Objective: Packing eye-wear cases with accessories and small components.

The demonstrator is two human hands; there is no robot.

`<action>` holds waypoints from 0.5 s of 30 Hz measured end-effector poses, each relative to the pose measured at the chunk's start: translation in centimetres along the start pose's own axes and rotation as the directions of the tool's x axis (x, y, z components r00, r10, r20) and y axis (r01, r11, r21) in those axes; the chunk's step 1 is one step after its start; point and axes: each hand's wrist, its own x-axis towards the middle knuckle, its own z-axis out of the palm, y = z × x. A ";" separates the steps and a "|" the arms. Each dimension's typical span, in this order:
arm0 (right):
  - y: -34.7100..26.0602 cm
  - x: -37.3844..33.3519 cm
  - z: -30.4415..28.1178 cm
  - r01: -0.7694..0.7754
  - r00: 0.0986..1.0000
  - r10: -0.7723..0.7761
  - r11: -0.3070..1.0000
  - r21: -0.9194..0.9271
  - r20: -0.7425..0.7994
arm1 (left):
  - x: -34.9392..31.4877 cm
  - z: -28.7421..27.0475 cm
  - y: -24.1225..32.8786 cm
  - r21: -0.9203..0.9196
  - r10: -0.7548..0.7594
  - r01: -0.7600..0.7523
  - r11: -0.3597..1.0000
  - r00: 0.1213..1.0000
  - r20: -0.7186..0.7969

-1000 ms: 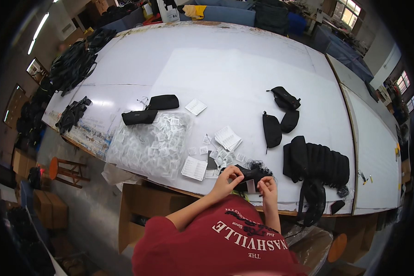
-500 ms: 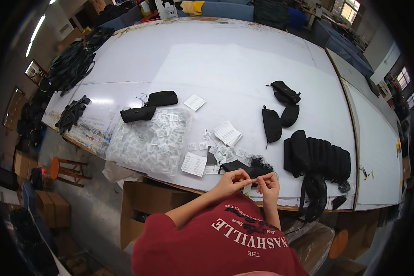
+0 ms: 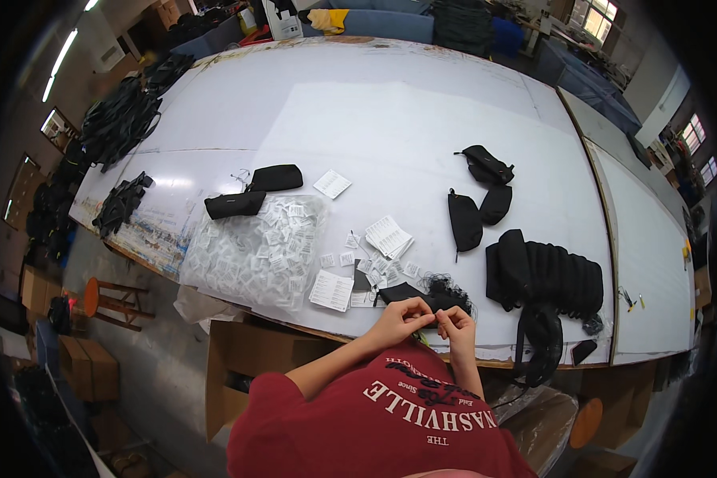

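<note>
My left hand point(image 3: 406, 321) and my right hand point(image 3: 458, 326) meet at the table's front edge, fingertips pinched close together. Whatever lies between them is too small to make out. Just behind them is a black pouch point(image 3: 400, 293), partly covered by my fingers. A tangle of thin black strings point(image 3: 449, 290) lies against it. To its left are a stack of white printed cards point(image 3: 331, 291) and small loose white labels point(image 3: 386, 275). Another card stack point(image 3: 389, 237) sits farther back. A yellow-green bit point(image 3: 421, 338) shows below my hands.
A clear plastic bag of small labels point(image 3: 255, 255) fills the left front, with a black pouch point(image 3: 235, 205) on it. More black pouches point(image 3: 464, 221) lie to the right, beside a row of black cases point(image 3: 546, 273). Black straps point(image 3: 122, 204) lie at the left edge.
My hands have come slightly closer together, their fingertips still pinched. The whole view has shifted a little; the things on the table keep their places.
</note>
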 end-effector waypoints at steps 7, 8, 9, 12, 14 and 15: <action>0.5 0.0 -0.1 -0.013 1.000 0.013 1.000 0.013 0.002 | -0.2 -0.1 0.7 0.015 -0.014 0.014 1.000 1.000 0.023; 0.6 0.1 -0.1 -0.019 1.000 0.019 1.000 0.010 0.009 | -0.2 -0.2 0.5 0.012 -0.017 0.017 1.000 1.000 0.014; 0.7 -0.1 -0.1 -0.013 1.000 0.013 1.000 0.012 0.003 | -0.4 -0.1 0.4 0.008 -0.007 0.007 1.000 1.000 0.016; 1.4 -0.5 -0.6 -0.010 1.000 0.010 0.999 0.049 0.011 | -0.6 0.4 0.3 -0.010 0.026 -0.026 1.000 1.000 0.006; 1.5 -0.5 -0.8 -0.018 0.999 0.016 0.996 0.082 0.029 | -0.6 0.5 0.4 -0.024 0.049 -0.050 0.998 0.999 -0.010; 1.4 -0.5 -0.8 -0.011 1.000 0.010 0.998 0.069 0.013 | -0.6 0.5 0.7 0.007 0.058 -0.058 0.998 0.998 0.004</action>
